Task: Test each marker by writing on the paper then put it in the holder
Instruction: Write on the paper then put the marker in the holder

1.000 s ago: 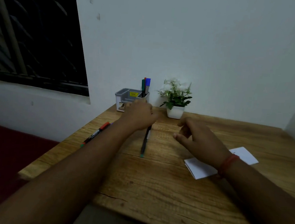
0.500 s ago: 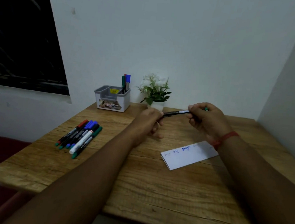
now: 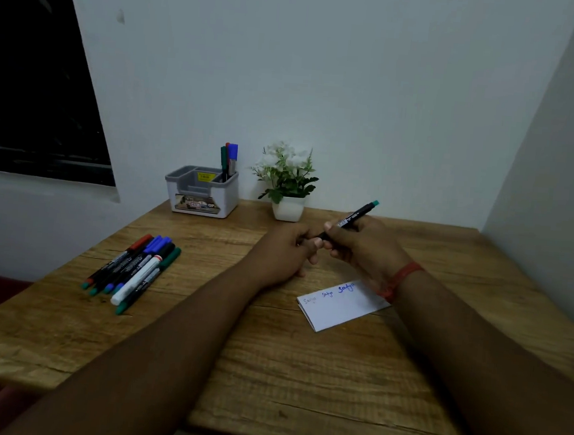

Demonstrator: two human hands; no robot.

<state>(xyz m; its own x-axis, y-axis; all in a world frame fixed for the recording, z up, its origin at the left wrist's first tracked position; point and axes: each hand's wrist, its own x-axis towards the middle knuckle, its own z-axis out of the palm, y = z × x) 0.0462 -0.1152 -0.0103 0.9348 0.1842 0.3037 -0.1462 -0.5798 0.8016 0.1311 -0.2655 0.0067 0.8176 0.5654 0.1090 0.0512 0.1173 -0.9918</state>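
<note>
My right hand (image 3: pixel 358 248) grips a black marker with a green end (image 3: pixel 356 216), held above the table and tilted up to the right. My left hand (image 3: pixel 283 251) meets it at the marker's lower end, fingers closed on that end; the cap is hidden by my fingers. The folded white paper (image 3: pixel 335 308) lies below my right wrist with three written words along its top. A grey-and-white holder (image 3: pixel 203 193) stands at the back with three markers (image 3: pixel 228 159) upright in it. Several markers (image 3: pixel 137 267) lie in a row at the left.
A small white pot with a green plant and white flowers (image 3: pixel 288 186) stands right of the holder. The wooden table (image 3: pixel 266 370) ends at a wall behind and another at the right. A dark window is at the far left.
A second ago my left hand took a marker off the table. It went to my right hand. Both hands have come lower and closer, and the marker now tilts steeper.
</note>
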